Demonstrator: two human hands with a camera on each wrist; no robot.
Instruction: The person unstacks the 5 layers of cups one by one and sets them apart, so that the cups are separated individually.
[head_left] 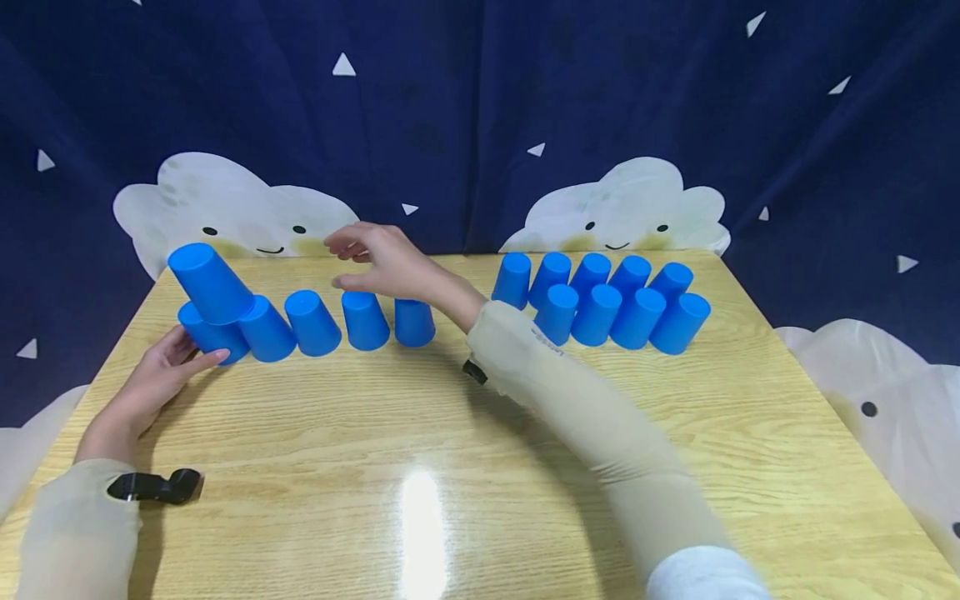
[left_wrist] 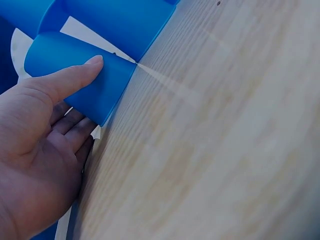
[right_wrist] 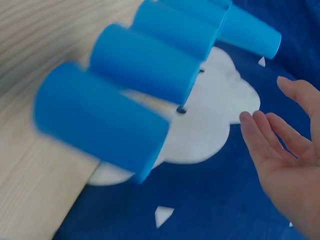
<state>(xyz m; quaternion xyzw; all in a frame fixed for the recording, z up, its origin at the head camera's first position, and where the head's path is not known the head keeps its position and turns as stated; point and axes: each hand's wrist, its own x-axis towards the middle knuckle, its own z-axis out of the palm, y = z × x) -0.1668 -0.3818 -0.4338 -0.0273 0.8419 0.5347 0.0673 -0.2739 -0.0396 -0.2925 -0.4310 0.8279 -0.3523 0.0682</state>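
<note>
On the left of the table, several blue cups stand upside down in a row. My left hand (head_left: 160, 372) holds the leftmost cup (head_left: 217, 340), its thumb on the near side and its fingers around the outer side, as the left wrist view shows. One inverted cup (head_left: 208, 282) rests on top, bridging the leftmost cup and its neighbour (head_left: 270, 331). My right hand (head_left: 390, 262) hovers over the right part of the row, above a cup (head_left: 365, 322) and the row's end cup (head_left: 415, 325). Its fingers are loosely bent, and nothing is between them in the right wrist view.
At the right of the wooden table (head_left: 315, 467), more blue cups (head_left: 681, 325) stand inverted in two close rows. A dark blue curtain (head_left: 420, 108) with white clouds and triangles hangs behind the far table edge. The right forearm crosses between the two cup groups.
</note>
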